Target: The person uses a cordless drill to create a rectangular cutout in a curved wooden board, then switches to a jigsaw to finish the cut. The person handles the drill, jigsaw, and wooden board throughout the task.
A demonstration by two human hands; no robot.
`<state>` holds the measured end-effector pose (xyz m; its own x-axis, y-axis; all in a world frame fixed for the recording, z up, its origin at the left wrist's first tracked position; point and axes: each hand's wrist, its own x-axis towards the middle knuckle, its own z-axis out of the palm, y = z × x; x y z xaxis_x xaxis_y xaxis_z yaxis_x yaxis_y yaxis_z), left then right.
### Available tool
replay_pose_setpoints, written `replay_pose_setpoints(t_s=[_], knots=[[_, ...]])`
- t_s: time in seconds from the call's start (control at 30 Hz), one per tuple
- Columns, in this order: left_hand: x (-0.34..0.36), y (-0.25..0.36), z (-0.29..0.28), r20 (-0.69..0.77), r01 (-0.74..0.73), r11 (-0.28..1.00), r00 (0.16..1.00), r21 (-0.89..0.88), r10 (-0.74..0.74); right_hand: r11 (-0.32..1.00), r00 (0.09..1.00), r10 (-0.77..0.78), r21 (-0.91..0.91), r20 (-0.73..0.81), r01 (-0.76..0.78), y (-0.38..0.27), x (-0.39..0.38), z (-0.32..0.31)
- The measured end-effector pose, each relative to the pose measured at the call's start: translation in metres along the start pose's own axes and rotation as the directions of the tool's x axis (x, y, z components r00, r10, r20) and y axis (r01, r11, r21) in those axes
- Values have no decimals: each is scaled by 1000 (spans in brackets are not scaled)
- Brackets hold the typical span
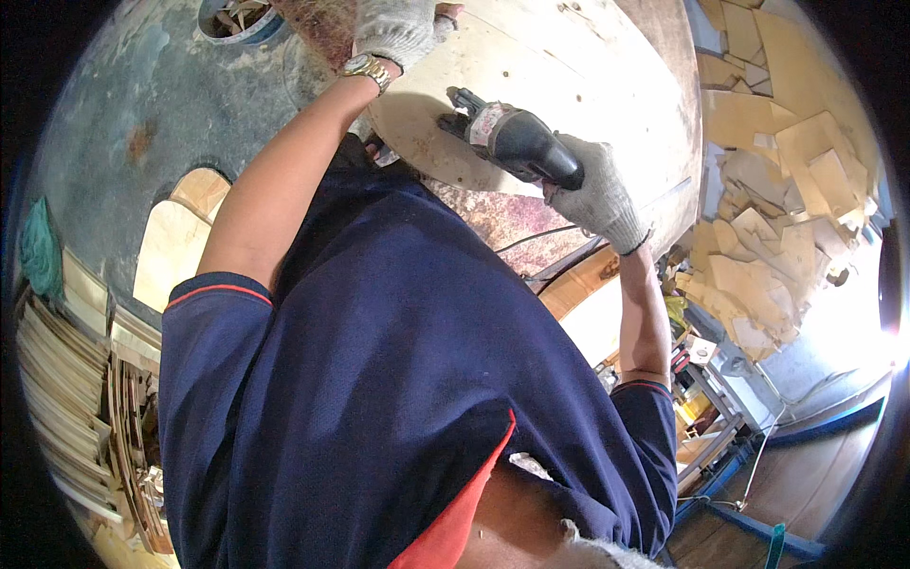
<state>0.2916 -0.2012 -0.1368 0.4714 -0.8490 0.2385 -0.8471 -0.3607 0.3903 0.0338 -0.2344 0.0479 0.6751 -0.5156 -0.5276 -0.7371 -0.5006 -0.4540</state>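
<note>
A pale plywood sheet (588, 66) with dark knots and a curved edge lies in front of me. My right hand (595, 190), in a grey knit work glove, is wrapped round the black rear body of a power tool that looks like a jigsaw (521, 142). Its front end points left over the plywood, near the curved edge; the blade cannot be made out. At the top edge of the view my left hand (396, 30), also gloved, rests at the sheet's left side. A bare fingertip sticks out from it, while the other fingers are mostly cut off.
A black cord (538, 235) runs below the tool across a stained reddish surface. Plywood offcuts (758, 237) are heaped at right. On the left floor are a bucket of scraps (242, 21), rounded wood pieces (171, 251) and stacked curved boards (66, 398). A shelf with tools (706, 408) stands lower right.
</note>
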Motion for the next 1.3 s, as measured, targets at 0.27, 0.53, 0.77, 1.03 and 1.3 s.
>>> replay_pose_setpoints(t_s=[0.27, 0.53, 0.77, 1.03, 1.3], knots=[[-3, 2, 4, -63, -19, 999, 998, 31, 21, 1000, 1000, 13, 2, -8, -13, -2, 1, 0], [3, -5, 8, -67, -44, 998, 997, 40, 47, 982, 983, 181, -56, -3, -181, -25, -30, 2], [3, -8, 21, -94, -89, 987, 990, 131, 102, 805, 735, 520, 537, -435, -252, -51, -161, 55], [-33, -3, -2, 56, -714, 655, 665, -247, 745, 312, 102, 941, 944, -323, 111, -112, -204, 186], [-84, 7, -8, 303, -642, 652, 578, -404, 757, 101, -54, 994, 978, -93, 182, -126, -207, 234]])
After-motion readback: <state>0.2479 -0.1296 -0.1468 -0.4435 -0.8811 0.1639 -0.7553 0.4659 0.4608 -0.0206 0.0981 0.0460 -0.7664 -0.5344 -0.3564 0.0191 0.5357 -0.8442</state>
